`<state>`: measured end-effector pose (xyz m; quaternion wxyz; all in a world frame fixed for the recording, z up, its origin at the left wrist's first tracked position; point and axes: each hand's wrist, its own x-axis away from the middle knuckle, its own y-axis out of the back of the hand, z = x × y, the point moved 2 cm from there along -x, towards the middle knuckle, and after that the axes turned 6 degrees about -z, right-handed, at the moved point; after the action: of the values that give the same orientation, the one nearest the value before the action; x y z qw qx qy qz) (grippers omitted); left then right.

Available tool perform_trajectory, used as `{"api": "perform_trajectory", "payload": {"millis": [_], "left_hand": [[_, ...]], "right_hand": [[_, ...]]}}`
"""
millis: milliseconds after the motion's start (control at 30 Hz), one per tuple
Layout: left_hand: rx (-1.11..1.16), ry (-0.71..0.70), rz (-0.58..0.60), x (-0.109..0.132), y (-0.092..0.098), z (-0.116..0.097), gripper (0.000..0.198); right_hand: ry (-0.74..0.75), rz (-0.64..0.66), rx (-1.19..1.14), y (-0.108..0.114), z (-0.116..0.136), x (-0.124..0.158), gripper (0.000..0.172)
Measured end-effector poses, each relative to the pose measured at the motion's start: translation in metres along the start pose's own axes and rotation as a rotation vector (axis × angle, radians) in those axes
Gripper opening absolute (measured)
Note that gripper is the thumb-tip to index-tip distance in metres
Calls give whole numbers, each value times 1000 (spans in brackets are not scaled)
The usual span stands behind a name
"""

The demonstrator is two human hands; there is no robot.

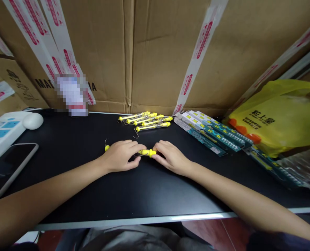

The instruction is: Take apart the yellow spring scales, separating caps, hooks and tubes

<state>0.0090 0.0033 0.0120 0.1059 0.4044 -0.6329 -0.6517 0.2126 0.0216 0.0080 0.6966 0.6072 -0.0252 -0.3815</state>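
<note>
A clear tubular spring scale (pixel 145 152) with yellow ends lies crosswise just above the black tabletop. My left hand (pixel 120 155) is closed around its middle, hiding much of the tube; the yellow hook end pokes out to the left. At the other end, the fingertips of my right hand (pixel 172 157) pinch the yellow cap. Behind my hands, several more spring scales (pixel 153 127) lie side by side, their hooks pointing left. To the right sit several narrow green and white boxes (pixel 209 130), printed with pictures of the scale.
Large taped cardboard boxes (pixel 155 62) wall off the back of the black table (pixel 144 198). A yellow plastic bag (pixel 278 118) with orange items stands at right, near clear plastic wrap (pixel 304 164). On the left are a white power strip (pixel 5 129) and a phone (pixel 8 170).
</note>
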Motion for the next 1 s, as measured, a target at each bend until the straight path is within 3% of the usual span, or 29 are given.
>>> {"api": "perform_trajectory", "payload": {"millis": [167,400,1000], "left_hand": [[-88,-41,-4,1,-1,5,30],[-225,-123,-25,3,-3,2,29],[-174,-55,87,3,-6,4,28]], "right_hand": [[9,-5,-22,0,-3,0,22],[-99,-17,-205,-2,5,1,29],[-94,-17,-235,-4,4,4,21]]}}
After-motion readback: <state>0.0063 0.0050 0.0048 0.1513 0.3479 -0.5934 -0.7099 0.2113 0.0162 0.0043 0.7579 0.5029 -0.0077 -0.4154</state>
